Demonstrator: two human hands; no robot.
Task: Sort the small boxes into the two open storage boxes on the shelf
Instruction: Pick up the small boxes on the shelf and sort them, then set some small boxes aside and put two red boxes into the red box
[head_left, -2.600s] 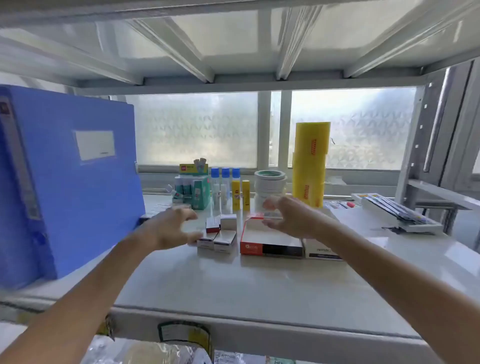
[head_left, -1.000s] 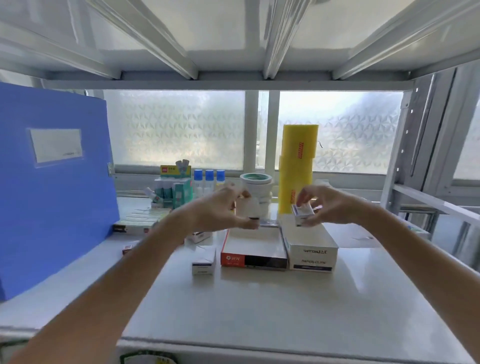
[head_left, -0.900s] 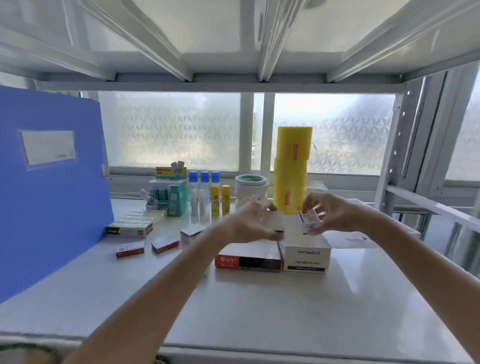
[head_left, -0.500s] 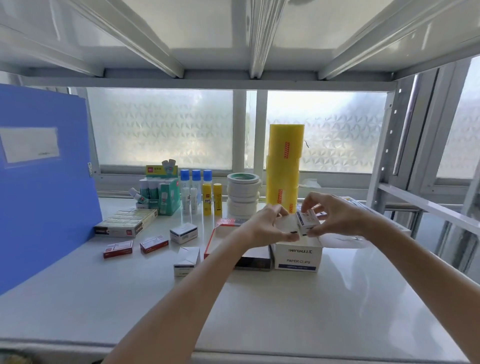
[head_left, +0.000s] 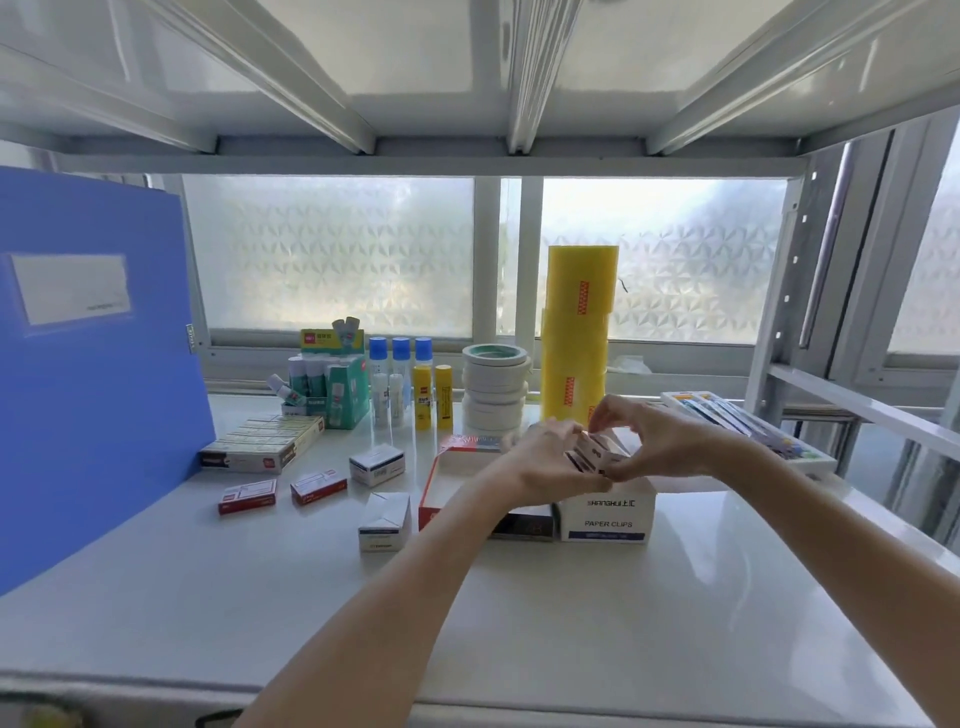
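Both hands meeting above the white paper-clip storage box (head_left: 605, 514): left hand (head_left: 545, 460) and right hand (head_left: 652, 447) each in a closed grip on small white boxes (head_left: 592, 453). Red open storage box (head_left: 431, 488) just left, partly hidden by the left forearm. Loose small boxes (head_left: 382, 519) on the shelf (head_left: 571, 623) further left; yellow tape rolls (head_left: 576, 332) behind, far side.

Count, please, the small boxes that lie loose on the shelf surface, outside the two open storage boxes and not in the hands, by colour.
Red small boxes: 2
White small boxes: 2
Total: 4
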